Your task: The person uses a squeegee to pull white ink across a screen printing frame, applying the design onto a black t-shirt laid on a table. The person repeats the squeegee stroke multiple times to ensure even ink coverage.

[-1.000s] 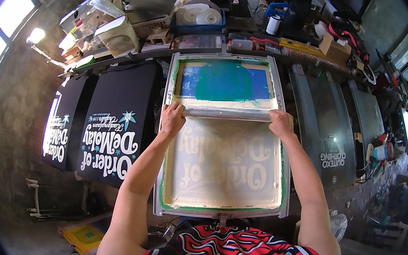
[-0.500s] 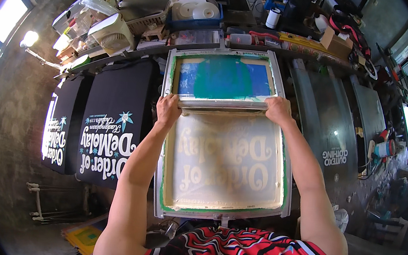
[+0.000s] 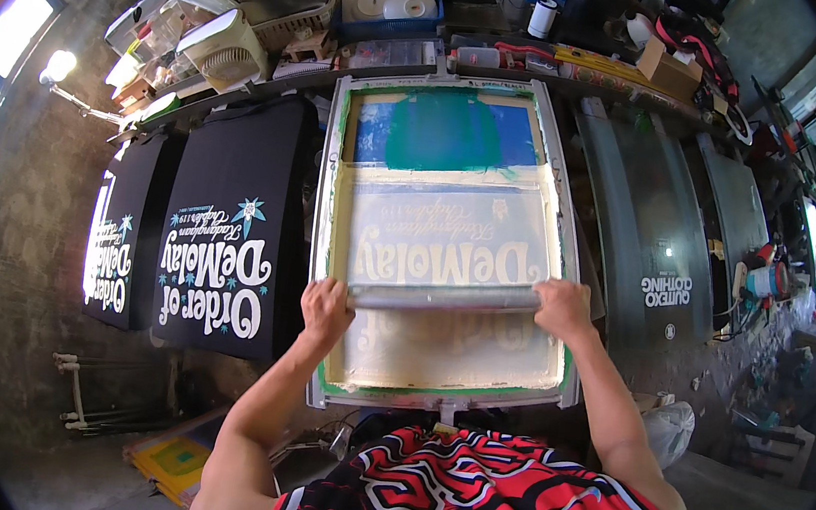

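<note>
Both my hands grip a long squeegee that spans a screen printing frame from side to side. My left hand is closed round its left end, and my right hand round its right end. Pale mesh fills the frame, with lettering and a small leaf shape showing faintly through it. Across the far end of the mesh lies a blue and green band. The squeegee rests over the lower part of the lettering; what lies under the screen is hidden.
On the left, black shirts with white and teal prints lie on boards. Bare metal boards stand to the right. A crowded shelf behind holds a fan, a blue basket and a cardboard box. A plastic bag hangs at lower right.
Both hands have drawn the squeegee toward me, from the edge of the blue and green band down over the lettering. More of the mesh beyond it is now uncovered.
</note>
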Demonstrator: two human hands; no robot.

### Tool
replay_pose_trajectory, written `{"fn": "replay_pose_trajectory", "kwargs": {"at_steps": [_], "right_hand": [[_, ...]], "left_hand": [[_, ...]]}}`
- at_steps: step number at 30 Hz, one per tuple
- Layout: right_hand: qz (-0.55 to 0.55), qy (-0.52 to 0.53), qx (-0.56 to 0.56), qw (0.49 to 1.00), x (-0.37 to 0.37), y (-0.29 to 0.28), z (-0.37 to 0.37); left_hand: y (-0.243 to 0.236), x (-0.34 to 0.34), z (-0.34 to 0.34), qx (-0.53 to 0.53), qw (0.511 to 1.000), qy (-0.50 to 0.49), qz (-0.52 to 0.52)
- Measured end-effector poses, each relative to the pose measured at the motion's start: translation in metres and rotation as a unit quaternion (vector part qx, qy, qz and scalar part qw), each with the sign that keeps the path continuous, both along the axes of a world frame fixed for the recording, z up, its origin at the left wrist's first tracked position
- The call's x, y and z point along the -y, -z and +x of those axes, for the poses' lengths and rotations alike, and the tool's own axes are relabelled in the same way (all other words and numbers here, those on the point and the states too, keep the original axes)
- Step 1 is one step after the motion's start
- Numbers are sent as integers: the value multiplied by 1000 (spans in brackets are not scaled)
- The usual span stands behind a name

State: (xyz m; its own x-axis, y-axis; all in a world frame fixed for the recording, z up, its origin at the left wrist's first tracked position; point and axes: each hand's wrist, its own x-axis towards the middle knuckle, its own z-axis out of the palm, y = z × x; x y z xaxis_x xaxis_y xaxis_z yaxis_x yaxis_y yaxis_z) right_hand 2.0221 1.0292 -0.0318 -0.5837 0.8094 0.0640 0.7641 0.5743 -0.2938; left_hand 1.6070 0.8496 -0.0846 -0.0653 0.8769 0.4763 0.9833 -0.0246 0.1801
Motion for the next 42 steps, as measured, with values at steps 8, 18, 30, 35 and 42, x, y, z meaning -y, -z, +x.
{"fn": "replay_pose_trajectory", "kwargs": {"at_steps": [8,18,30,35,42], "right_hand": [[27,-25,-51,998,115,-9,47],[79,-28,-63,995,-18,-12,9],[82,32,65,994,-213,-3,-57],[27,62,98,993,-149,-9,-28],[-11,78,30,996,36,-7,43]], "left_hand": [[-15,124,47,35,998,18,-57],[-29,-30,-1,11,998,28,57],[-22,-244,-45,9,997,-70,-40],[-18,-195,-26,-10,999,-30,-26],[-27,-46,28,0,998,37,-44]]}}
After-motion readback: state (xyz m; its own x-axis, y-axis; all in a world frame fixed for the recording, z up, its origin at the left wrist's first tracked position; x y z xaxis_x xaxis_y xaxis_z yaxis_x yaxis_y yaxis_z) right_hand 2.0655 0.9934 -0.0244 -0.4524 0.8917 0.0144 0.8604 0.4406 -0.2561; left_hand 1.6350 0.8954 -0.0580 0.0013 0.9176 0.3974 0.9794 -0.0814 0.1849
